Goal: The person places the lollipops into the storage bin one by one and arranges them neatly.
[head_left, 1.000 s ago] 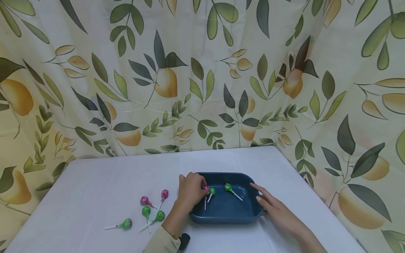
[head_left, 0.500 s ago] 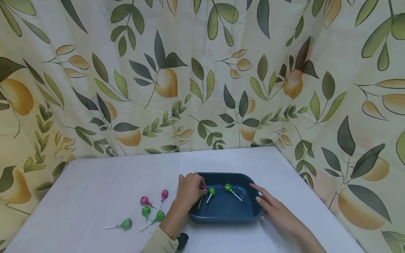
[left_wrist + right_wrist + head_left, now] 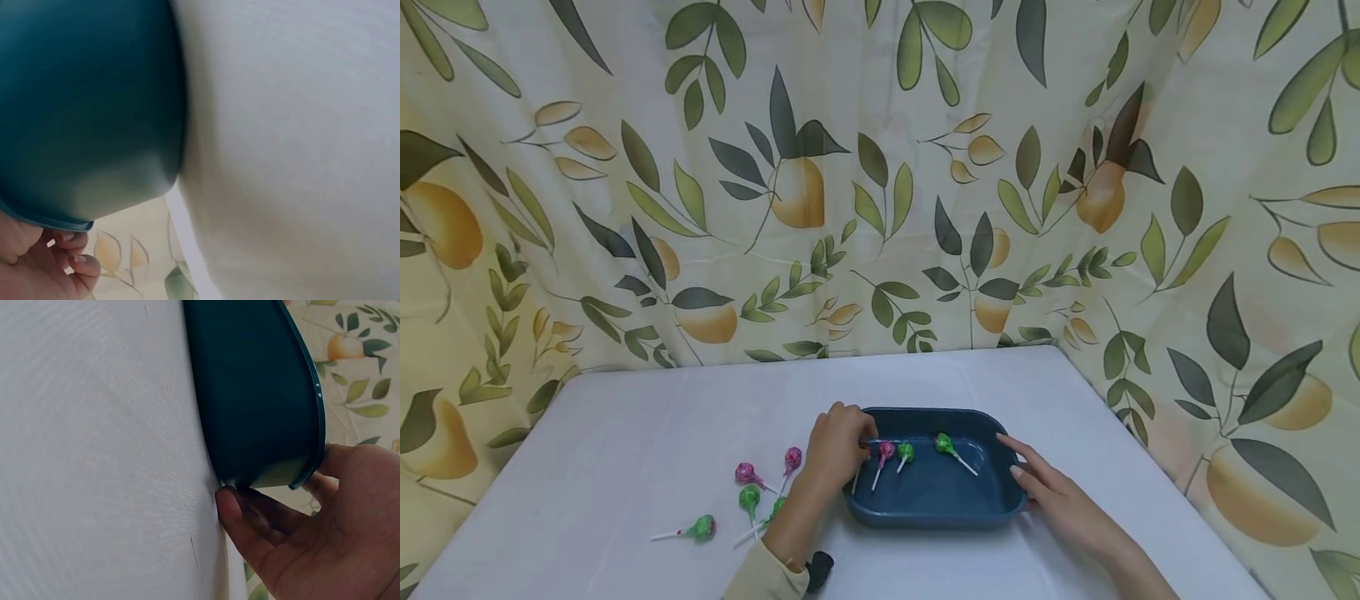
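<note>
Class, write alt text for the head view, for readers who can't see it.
A person's left hand is at the left side of a dark blue tray on a white table; the right hand holds its right end. Pink and green lollipops lie inside, with five more to its left; leaf-patterned fabric hangs behind.

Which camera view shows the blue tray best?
The head view: looking down at the tray, it catches the inside and most of the rim. Both wrist views get only outer wall and some rim, cropped.

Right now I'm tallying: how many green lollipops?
5 green lollipops: two in the tray, three on the table (one partly behind the left arm); more may be hidden.
</note>
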`<state>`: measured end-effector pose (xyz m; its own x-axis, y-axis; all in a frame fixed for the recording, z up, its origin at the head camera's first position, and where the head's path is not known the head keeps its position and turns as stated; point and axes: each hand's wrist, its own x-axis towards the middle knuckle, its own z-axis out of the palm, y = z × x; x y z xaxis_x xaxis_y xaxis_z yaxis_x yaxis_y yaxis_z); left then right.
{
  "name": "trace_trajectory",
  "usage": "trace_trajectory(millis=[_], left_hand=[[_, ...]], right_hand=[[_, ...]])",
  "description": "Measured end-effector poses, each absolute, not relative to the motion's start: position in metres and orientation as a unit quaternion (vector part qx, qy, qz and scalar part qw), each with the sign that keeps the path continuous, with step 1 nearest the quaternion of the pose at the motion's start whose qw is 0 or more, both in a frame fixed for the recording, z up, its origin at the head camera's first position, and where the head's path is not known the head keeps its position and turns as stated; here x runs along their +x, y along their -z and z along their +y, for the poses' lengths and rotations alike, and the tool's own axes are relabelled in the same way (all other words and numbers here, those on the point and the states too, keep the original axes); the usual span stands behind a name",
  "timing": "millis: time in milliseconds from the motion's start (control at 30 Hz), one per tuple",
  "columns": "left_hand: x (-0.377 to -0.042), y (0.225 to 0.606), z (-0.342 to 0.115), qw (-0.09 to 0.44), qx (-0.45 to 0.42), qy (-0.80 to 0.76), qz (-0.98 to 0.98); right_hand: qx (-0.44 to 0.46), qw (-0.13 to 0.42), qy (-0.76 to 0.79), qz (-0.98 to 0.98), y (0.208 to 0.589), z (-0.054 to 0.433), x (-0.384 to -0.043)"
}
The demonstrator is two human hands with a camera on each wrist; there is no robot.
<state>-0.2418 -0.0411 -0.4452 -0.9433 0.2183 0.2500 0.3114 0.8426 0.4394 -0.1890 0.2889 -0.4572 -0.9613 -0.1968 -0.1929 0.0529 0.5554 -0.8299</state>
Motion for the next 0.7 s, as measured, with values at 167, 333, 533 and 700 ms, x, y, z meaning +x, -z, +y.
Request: trace_trajectory(millis=[167,333,533,700], left_hand=[[-0.2436,0.4497,-0.0392,0.119,-0.13,0.228,-0.958],[-0.2448,0.4505,-0.0382,0.131,-0.118,0.215,-0.961],[-0.245,0.4509,-0.0386,0.121,-0.119,0.226,-0.959],[-0.2453,0.4516,-0.0428,0.109,-0.13,0.258,-0.951]], right_hand=[[-0.039,0.134,0.468,0.873,0.4577,0.2896,-0.1887],[-0.039,0.134,0.473,0.87,0.4573,0.2899,-0.1885],[-0.04,0.134,0.48,0.866,0.4575,0.2898,-0.1876],[-0.042,0.129,0.482,0.866,0.4588,0.2909,-0.1873]])
